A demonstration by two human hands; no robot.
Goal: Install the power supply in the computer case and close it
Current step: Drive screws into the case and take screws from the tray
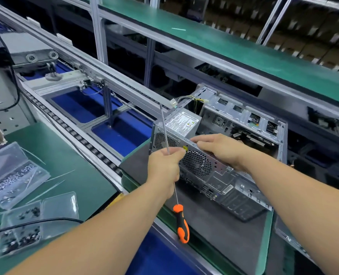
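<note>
An open grey computer case (242,187) lies on its side on a dark mat (222,233), rear panel toward me. The grey power supply (181,121), with a white label on top, sits in the case's left rear corner; its wires (186,100) stick up behind it. My left hand (164,167) grips the long metal shaft of a screwdriver (181,223) in front of the rear panel. The orange-and-black handle hangs down and the tip points up. My right hand (222,147) rests on the case's top rear edge, fingers flat along the metal.
Clear plastic boxes of screws (13,173) (31,221) lie on the green bench at left, with a black cable across it. A roller conveyor rail (73,133) runs diagonally between bench and case. A green shelf (224,44) on aluminium posts spans overhead.
</note>
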